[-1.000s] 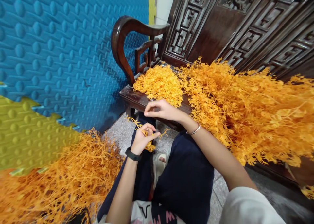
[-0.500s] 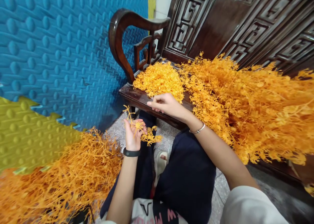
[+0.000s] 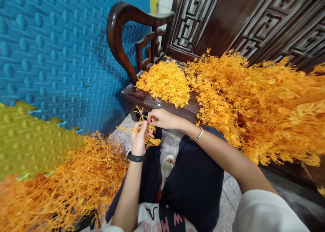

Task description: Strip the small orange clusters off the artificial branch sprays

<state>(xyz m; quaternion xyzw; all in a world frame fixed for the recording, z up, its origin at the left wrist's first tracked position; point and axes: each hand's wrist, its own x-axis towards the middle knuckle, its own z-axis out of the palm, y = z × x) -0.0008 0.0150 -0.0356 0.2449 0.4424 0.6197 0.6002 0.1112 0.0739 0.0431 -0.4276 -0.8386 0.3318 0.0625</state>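
My left hand is closed around a yellow-orange artificial flower sprig, thumb pressed over its stem. Thin branch ends stick out to the left and above the fingers, and a frilly cluster hangs below them. Fingertips of my right hand pinch at the same sprig, close beside the left thumb; the exact bit between them is partly hidden. Beyond the hands, a pile of small loose yellow-orange blossoms lies on the dark wooden bench.
A large heap of frilly orange sprigs covers the bench to the right. Bare-looking orange stems are heaped low on the left. Blue foam matting stands beyond the bench's curved armrest, with a yellow-green mat nearer.
My right hand has come from the bench edge down to the left hand and pinches at the sprig. The left fingers, spread before, have closed over the stem.
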